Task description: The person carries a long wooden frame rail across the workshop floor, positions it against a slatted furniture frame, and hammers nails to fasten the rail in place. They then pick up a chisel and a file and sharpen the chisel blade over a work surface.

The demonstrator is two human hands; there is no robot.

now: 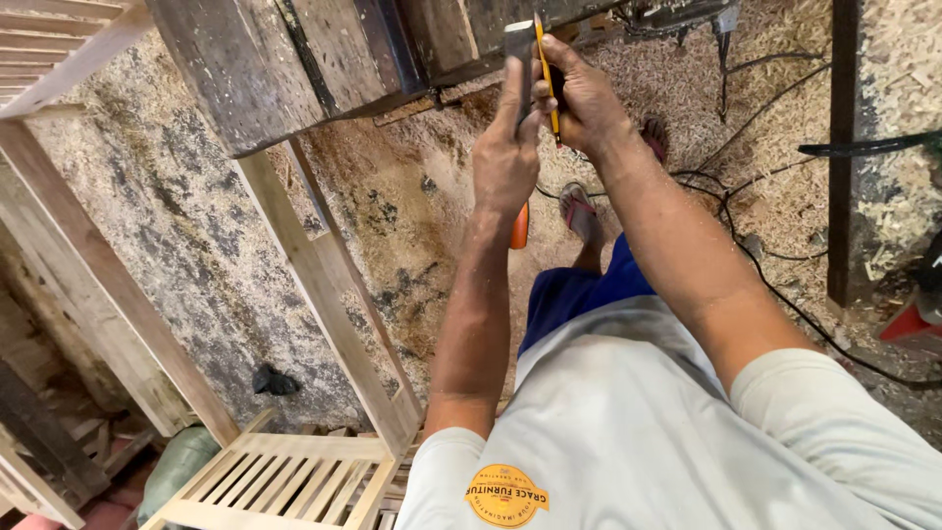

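Note:
My left hand point(505, 162) is closed around a tool with an orange handle point(518, 228); its grey metal end point(518, 41) sticks up past my fingers. My right hand point(586, 98) is just to the right of it and touches it, pinching a yellow pencil point(546, 74) held upright. Both hands are raised in front of the edge of a dark, worn wooden workbench point(285, 69). The part of the tool inside my left fist is hidden.
Pale wooden slatted frames point(285, 481) lean at the left and bottom. Sawdust and shavings point(785, 147) cover the floor, crossed by black cables point(731, 211). My sandalled foot point(581, 211) is below the hands. A dark post point(844, 147) and a red object point(913, 319) are at the right.

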